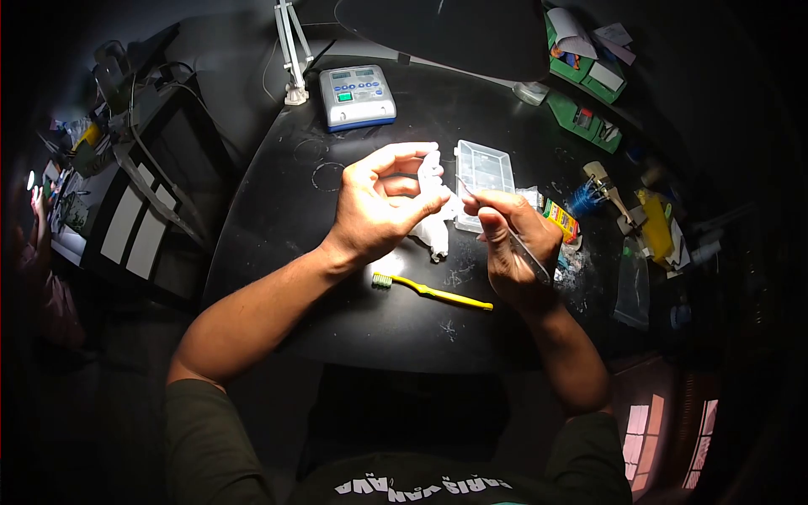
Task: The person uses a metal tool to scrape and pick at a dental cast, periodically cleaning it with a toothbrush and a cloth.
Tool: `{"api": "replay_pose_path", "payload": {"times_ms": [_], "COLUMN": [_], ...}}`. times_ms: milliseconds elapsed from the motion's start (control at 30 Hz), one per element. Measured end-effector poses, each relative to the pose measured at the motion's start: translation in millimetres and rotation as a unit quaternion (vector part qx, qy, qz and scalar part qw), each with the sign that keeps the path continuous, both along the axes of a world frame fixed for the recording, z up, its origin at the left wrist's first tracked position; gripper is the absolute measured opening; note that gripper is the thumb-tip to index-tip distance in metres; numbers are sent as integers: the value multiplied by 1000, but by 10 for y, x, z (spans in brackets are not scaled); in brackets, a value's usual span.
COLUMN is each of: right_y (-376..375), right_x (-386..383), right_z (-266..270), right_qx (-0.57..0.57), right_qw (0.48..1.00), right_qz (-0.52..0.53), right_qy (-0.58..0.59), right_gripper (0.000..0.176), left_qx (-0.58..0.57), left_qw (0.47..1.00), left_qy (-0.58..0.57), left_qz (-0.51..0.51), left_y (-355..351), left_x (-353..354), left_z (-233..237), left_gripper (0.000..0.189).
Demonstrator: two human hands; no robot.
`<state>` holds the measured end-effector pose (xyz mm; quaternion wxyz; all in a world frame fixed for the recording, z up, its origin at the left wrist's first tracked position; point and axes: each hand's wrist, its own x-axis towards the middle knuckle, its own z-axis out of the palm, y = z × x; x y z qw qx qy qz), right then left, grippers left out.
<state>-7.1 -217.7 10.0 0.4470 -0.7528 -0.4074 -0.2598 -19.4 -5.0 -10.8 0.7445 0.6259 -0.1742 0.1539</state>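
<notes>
At the frame's centre, our left hand pinched a pale piece; just right of it, our right hand gripped a slim metal tool. On our shirt, bottom centre, we read upside-down white lettering, including "VAN".

Smooth metal tool, matt white piece, glossy translucent plastic box, plastic toothbrush, faintly glossy tabletop
</notes>
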Motion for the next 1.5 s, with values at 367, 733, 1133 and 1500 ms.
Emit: {"api": "replay_pose_path", "payload": {"times_ms": [367, 733, 1133, 1500], "right_y": [8, 62, 22, 23], "right_x": [-13, -46, 0, 34], "right_z": [62, -90, -199, -208], "right_qx": [8, 164, 170, 153], "right_qw": [995, 968, 970, 977], "right_qz": [29, 111, 119, 119], "right_qy": [-93, 153, 128, 89], "right_gripper": [22, 15, 16, 16], "left_qx": [-36, 72, 54, 47], "left_qw": [993, 994, 996, 998], "left_qy": [45, 68, 47, 19], "left_qz": [-106, -40, -56, -48], "left_y": [-2, -51, -67, -72], "left_x": [-8, -13, -31, -8], "left_z": [-8, -8, -29, -54], "left_gripper": [52, 46, 47, 47]}}
